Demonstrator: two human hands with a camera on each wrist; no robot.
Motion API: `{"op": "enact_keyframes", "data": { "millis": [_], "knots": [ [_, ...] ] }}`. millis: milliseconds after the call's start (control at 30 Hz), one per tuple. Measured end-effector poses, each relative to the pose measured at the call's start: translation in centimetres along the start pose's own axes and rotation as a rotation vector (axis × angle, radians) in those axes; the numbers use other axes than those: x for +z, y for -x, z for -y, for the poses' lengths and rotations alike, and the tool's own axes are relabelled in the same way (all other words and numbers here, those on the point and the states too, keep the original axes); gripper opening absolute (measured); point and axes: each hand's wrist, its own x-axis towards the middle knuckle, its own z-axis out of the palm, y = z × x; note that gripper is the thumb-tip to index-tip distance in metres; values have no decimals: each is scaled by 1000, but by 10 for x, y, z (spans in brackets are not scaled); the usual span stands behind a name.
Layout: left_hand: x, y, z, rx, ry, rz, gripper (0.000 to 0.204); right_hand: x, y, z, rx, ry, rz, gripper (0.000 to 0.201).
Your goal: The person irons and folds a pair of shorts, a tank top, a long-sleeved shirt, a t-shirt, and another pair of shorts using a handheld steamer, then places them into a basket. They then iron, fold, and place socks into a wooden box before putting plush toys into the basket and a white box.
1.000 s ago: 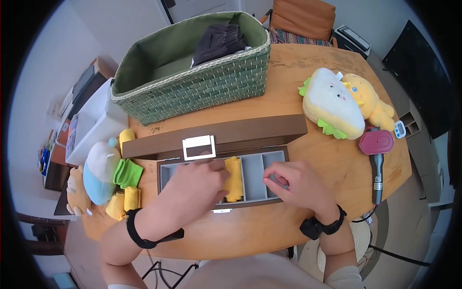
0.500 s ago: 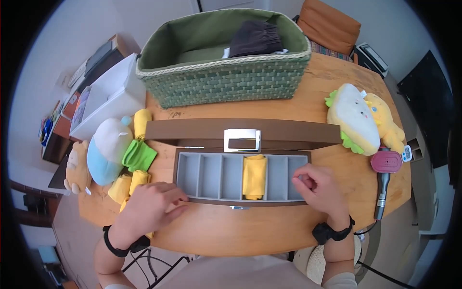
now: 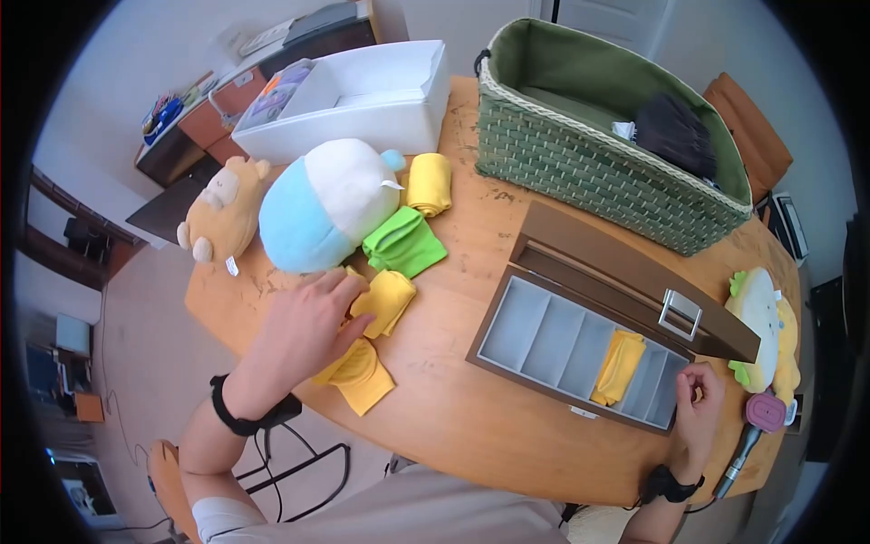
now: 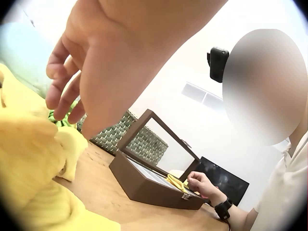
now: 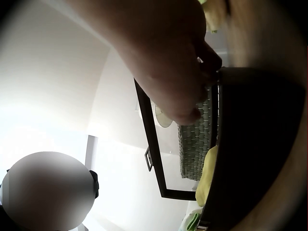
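In the head view my left hand [image 3: 313, 317] hovers at the folded yellow cloths, its fingers loosely bent with nothing between them. One yellow cloth [image 3: 388, 304] lies just beyond the fingertips, and a flatter yellow cloth [image 3: 362, 376] spreads below the thumb. A green folded cloth [image 3: 405, 243] and a yellow roll [image 3: 429, 184] lie farther back. At the right end of the brown divided box [image 3: 518, 363], my right hand [image 3: 700, 403] hangs beside the rim, fingers loosely curled and holding nothing. One folded yellow cloth [image 3: 619, 367] fills a grey compartment; the windowed lid [image 3: 625, 272] stands raised.
Behind the box stands a green woven basket [image 3: 580, 154] with dark clothing in it. A blue-and-white plush [image 3: 331, 204], a tan plush [image 3: 220, 213] and a white bin [image 3: 362, 127] are at the left. A sandwich plush [image 3: 754, 326] and a pink-headed appliance [image 3: 766, 412] sit far right.
My left hand has moved from the box leftward to the yellow cloths. The head view has turned left, so the box appears farther right. My right hand stays by the box's right end.
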Motion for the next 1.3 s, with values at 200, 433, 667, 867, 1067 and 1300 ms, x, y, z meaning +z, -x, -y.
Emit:
{"op": "enact_keyframes", "data": {
  "millis": [200,433,667,867,1067,1300],
  "knots": [
    [10,-37,2,-75,-46,239,37,5,-3,-1,-47,30,-89,7],
    [25,-47,-8,-60,18,362,46,6,0,-2,-29,-55,-68,7],
    [-7,-55,-39,-16,81,266,54,4,2,-8,-78,-60,-64,8],
    [-22,-62,-84,164,327,188,51,1,2,13,-79,22,-49,9],
    [-15,-82,-132,402,610,276,47,-1,4,13,-84,4,-41,8],
    [-4,-102,-168,347,698,571,42,-12,2,18,-63,10,-47,8]
  ]
}}
